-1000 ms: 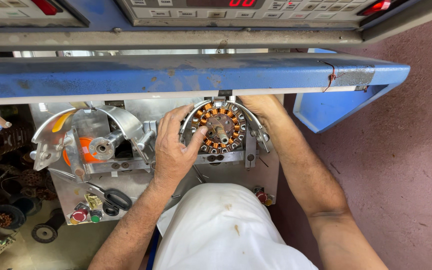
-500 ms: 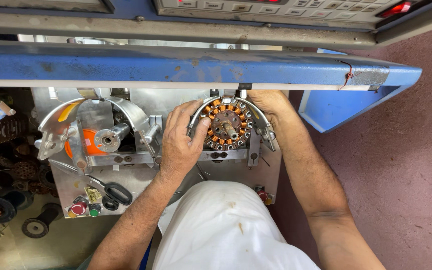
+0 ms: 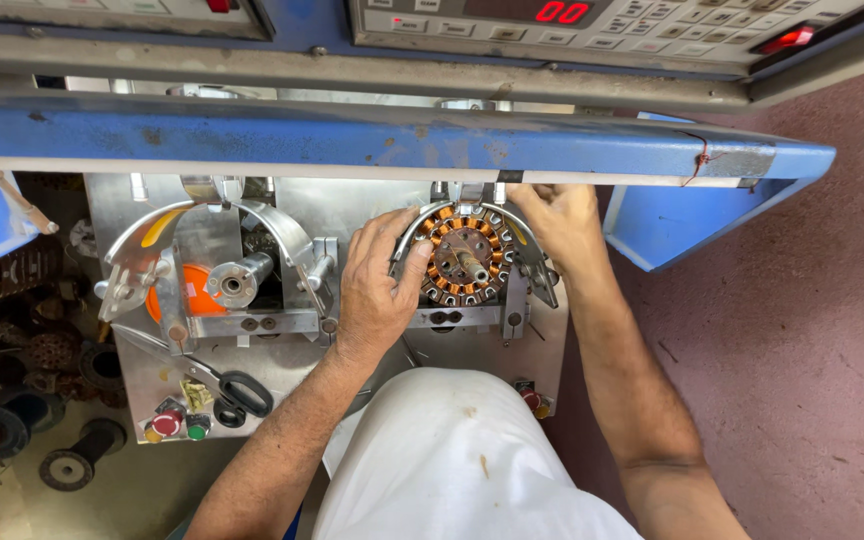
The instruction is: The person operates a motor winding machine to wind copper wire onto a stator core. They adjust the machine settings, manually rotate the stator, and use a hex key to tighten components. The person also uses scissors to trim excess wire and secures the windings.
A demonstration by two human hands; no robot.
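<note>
We reach forward with both bare forearms, which rise from the bottom of the view and draw closer together toward the hands. Our left hand (image 3: pixel 377 290) lies palm down, back of the hand up, the wrist fairly straight and the forearm running down and to the left. Its fingers (image 3: pixel 380 232) are spread and gently curled, and the thumb (image 3: pixel 414 272) angles out to the right. Our right hand (image 3: pixel 562 228) sits a little farther forward, wrist bent inward, fingers curled toward the left with the knuckles up; the fingertips are hidden. The right forearm slants down to the right, elbow out of view. The two hands stay apart, not touching.
</note>
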